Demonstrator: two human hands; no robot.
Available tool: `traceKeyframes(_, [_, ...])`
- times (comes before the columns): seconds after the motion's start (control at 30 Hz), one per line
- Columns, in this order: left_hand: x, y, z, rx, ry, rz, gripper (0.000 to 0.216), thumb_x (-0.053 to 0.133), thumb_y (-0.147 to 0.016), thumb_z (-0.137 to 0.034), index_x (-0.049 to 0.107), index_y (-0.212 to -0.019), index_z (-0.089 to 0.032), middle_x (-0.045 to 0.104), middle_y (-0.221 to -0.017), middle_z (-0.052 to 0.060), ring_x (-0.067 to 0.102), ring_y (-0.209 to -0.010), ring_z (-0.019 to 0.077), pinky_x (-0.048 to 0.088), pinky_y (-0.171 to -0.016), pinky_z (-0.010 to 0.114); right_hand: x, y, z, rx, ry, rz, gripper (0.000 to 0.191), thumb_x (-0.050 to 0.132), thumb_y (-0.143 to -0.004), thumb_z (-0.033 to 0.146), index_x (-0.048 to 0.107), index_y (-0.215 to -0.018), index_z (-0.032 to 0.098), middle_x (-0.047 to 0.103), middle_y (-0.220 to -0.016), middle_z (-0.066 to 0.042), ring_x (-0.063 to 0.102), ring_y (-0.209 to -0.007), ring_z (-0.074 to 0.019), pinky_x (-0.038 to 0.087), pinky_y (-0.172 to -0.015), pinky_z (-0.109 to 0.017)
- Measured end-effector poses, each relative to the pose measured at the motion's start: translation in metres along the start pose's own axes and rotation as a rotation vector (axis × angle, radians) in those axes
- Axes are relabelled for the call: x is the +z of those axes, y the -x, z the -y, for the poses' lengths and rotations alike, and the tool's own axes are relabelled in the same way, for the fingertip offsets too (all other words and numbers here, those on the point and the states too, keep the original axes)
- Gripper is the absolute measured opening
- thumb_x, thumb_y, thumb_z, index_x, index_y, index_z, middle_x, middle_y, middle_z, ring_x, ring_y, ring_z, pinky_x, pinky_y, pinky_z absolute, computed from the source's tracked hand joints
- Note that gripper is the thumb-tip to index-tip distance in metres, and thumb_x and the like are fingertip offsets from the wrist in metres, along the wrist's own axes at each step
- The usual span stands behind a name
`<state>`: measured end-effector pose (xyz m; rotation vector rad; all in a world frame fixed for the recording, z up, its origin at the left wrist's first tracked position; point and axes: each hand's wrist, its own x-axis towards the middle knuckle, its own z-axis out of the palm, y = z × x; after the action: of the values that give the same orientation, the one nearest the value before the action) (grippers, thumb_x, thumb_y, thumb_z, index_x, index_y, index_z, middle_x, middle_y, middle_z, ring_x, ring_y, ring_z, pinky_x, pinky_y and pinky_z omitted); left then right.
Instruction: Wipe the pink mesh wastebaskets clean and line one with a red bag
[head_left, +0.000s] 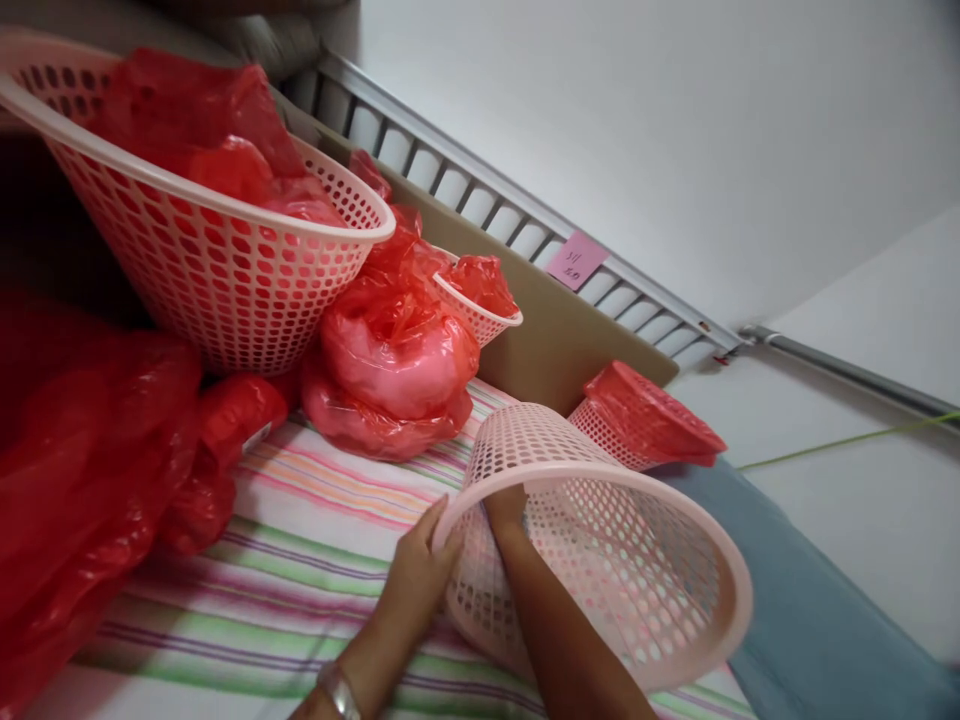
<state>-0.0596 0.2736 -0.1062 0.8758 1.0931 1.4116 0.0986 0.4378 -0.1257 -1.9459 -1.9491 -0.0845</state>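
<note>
Sideways on the striped cloth [300, 540], mouth toward the camera, low in the middle of the view: a pink basket [637, 560]. Pressed against its rim from outside: left hand [416, 585], fingers stretched flat and close together, gripping nothing. Reaching in through the mouth: right hand [506, 505], up against the inner wall near the rim; grip there impossible to tell, whether pinching the mesh or merely resting. Probably steadying the basket while feeling inside. Best to keep the outer palm firm on the rim against rolling, to move the inner hand slowly so as not to snag fingertips in the holes, and to stay clear of the neighbour just behind. Counted: four baskets in all. Besides the one in hand, a big basket [225, 290] top left heaped with red bags [390, 360], a small basket [476, 318] in the middle, also stuffed, and a capped basket [607, 435] on its side, covered in red. Red bags: at least five bundles, exact number hard to tell. One pink note [576, 260] on the rail. One bracelet [339, 688] on the left wrist.
</note>
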Motion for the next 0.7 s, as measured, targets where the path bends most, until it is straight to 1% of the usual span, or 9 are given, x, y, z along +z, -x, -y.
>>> traceKeyframes(0.07, [-0.003, -0.005, 0.001, -0.032, 0.025, -0.045, 0.051, 0.061, -0.07, -0.028, 0.063, -0.117, -0.01, 0.07, -0.114, 0.012, 0.062, -0.106, 0.0273, 0.043, -0.098, 0.037, -0.004, 0.003, 0.003, 0.021, 0.016, 0.017, 0.032, 0.048, -0.082, 0.022, 0.064, -0.109, 0.015, 0.065, -0.106, -0.015, 0.058, -0.103, -0.0269, 0.042, -0.082, -0.032])
traceKeyframes(0.2, [-0.002, -0.01, 0.012, -0.129, 0.096, -0.051, 0.038, 0.057, -0.071, -0.028, 0.07, -0.1, -0.006, 0.075, -0.091, 0.014, 0.068, -0.09, 0.029, 0.051, -0.083, 0.039, -0.019, 0.032, 0.019, 0.029, 0.033, 0.044, 0.032, 0.049, -0.079, 0.023, 0.063, -0.106, 0.012, 0.066, -0.097, -0.014, 0.061, -0.093, -0.0246, 0.042, -0.079, -0.031])
traceKeyframes(0.3, [0.0, -0.009, 0.018, -0.133, 0.149, -0.06, 0.04, 0.059, -0.071, -0.03, 0.068, -0.101, -0.007, 0.075, -0.093, 0.014, 0.069, -0.088, 0.0273, 0.053, -0.079, 0.036, -0.035, 0.082, 0.032, -0.037, -0.078, 0.075, 0.028, 0.047, -0.08, 0.025, 0.062, -0.102, 0.016, 0.065, -0.094, -0.01, 0.06, -0.088, -0.021, 0.043, -0.078, -0.028])
traceKeyframes(0.37, [0.0, -0.007, 0.019, -0.126, 0.176, -0.075, 0.037, 0.06, -0.07, -0.031, 0.068, -0.099, -0.008, 0.075, -0.092, 0.013, 0.068, -0.088, 0.026, 0.052, -0.079, 0.034, -0.043, 0.124, 0.037, -0.082, -0.184, 0.088, 0.028, 0.049, -0.077, 0.025, 0.061, -0.101, 0.016, 0.064, -0.093, -0.009, 0.059, -0.087, -0.0216, 0.043, -0.077, -0.029])
traceKeyframes(0.43, [0.0, -0.004, 0.021, -0.13, 0.185, -0.096, 0.029, 0.059, -0.071, -0.031, 0.069, -0.087, -0.01, 0.075, -0.085, 0.011, 0.068, -0.083, 0.025, 0.052, -0.076, 0.033, -0.049, 0.16, 0.039, -0.145, -0.232, 0.099, 0.03, 0.05, -0.072, 0.022, 0.06, -0.099, 0.017, 0.063, -0.094, -0.009, 0.057, -0.088, -0.0223, 0.044, -0.078, -0.031])
traceKeyframes(0.5, [0.0, -0.002, 0.023, -0.144, 0.182, -0.11, 0.024, 0.057, -0.072, -0.032, 0.068, -0.075, -0.011, 0.074, -0.075, 0.01, 0.067, -0.077, 0.0244, 0.052, -0.072, 0.032, -0.053, 0.179, 0.038, -0.182, -0.228, 0.1, 0.033, 0.048, -0.069, 0.019, 0.06, -0.1, 0.018, 0.062, -0.094, -0.009, 0.056, -0.09, -0.023, 0.044, -0.08, -0.032])
traceKeyframes(0.53, [0.001, -0.001, 0.023, -0.149, 0.181, -0.107, 0.023, 0.057, -0.072, -0.032, 0.068, -0.072, -0.012, 0.073, -0.072, 0.01, 0.067, -0.075, 0.0244, 0.052, -0.07, 0.032, -0.053, 0.181, 0.036, -0.187, -0.216, 0.103, 0.034, 0.048, -0.069, 0.017, 0.06, -0.1, 0.018, 0.062, -0.095, -0.009, 0.056, -0.091, -0.0232, 0.043, -0.081, -0.032])
traceKeyframes(0.6, [0.002, 0.001, 0.024, -0.146, 0.188, -0.082, 0.025, 0.059, -0.07, -0.034, 0.069, -0.075, -0.011, 0.074, -0.075, 0.01, 0.067, -0.079, 0.0256, 0.052, -0.072, 0.033, -0.052, 0.167, 0.034, -0.169, -0.184, 0.117, 0.034, 0.046, -0.07, 0.016, 0.06, -0.101, 0.018, 0.062, -0.096, -0.008, 0.056, -0.093, -0.023, 0.043, -0.082, -0.032])
traceKeyframes(0.7, [0.005, 0.003, 0.022, -0.13, 0.21, -0.027, 0.039, 0.065, -0.066, -0.04, 0.07, -0.088, -0.009, 0.075, -0.086, 0.014, 0.066, -0.09, 0.0289, 0.051, -0.08, 0.036, -0.043, 0.117, 0.029, -0.09, -0.075, 0.104, 0.037, 0.043, -0.075, 0.014, 0.059, -0.108, 0.016, 0.063, -0.103, -0.01, 0.057, -0.099, -0.0227, 0.043, -0.084, -0.031])
